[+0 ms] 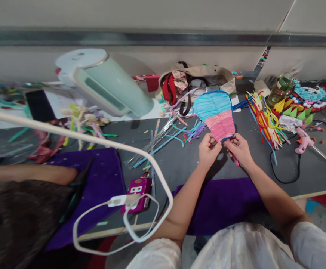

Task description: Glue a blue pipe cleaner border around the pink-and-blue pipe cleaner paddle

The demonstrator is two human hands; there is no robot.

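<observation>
A petal-shaped craft piece, light blue on its wide upper part and pink toward its narrow end, is held up above the dark table. It looks made of rows of fuzzy pipe cleaners with a darker blue edging. My left hand pinches its narrow end from the left. My right hand is closed on the same end from the right, fingers bent, with a short pink tip sticking out below. The fingertips of both hands nearly meet; exactly what lies between them is partly hidden.
Bundled pipe cleaners, a pink glue gun and a glass jar lie to the right. A cloth bag and pale green fan-like appliance stand behind. A white cable and purple power strip are left, near another person's arm.
</observation>
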